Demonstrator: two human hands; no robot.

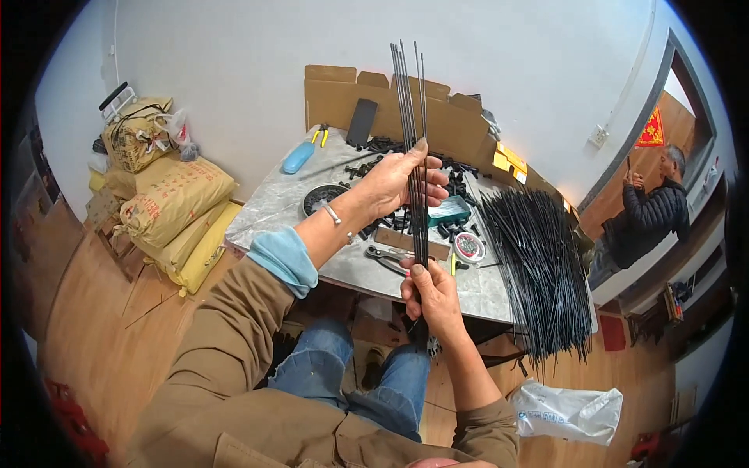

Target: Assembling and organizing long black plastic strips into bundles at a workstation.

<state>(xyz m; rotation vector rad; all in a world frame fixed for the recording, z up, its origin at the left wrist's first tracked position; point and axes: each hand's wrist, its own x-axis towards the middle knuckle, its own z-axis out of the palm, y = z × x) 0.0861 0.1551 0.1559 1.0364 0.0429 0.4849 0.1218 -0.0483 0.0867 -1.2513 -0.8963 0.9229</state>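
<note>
A thin bundle of long black rods [406, 101] stands nearly upright in front of me, its tips fanned slightly apart at the top. My left hand [406, 181] is closed round the middle of the bundle, thumb on the near side. Lower down, my right hand [434, 300] grips the same rods near their bottom ends, which hang over my lap. To the right, a large heap of similar black rods [542, 273] lies across the table's edge. Behind my hands, small black parts [460, 183] are scattered on the grey table [269, 207].
On the table are pliers [388, 257], a round tub [469, 247], a teal box [449, 210], a blue case [297, 157] and a black dish [324, 200]. Cardboard [331, 90] lines the back. Sacks [179, 195] are stacked left. A person [644, 210] stands by the doorway.
</note>
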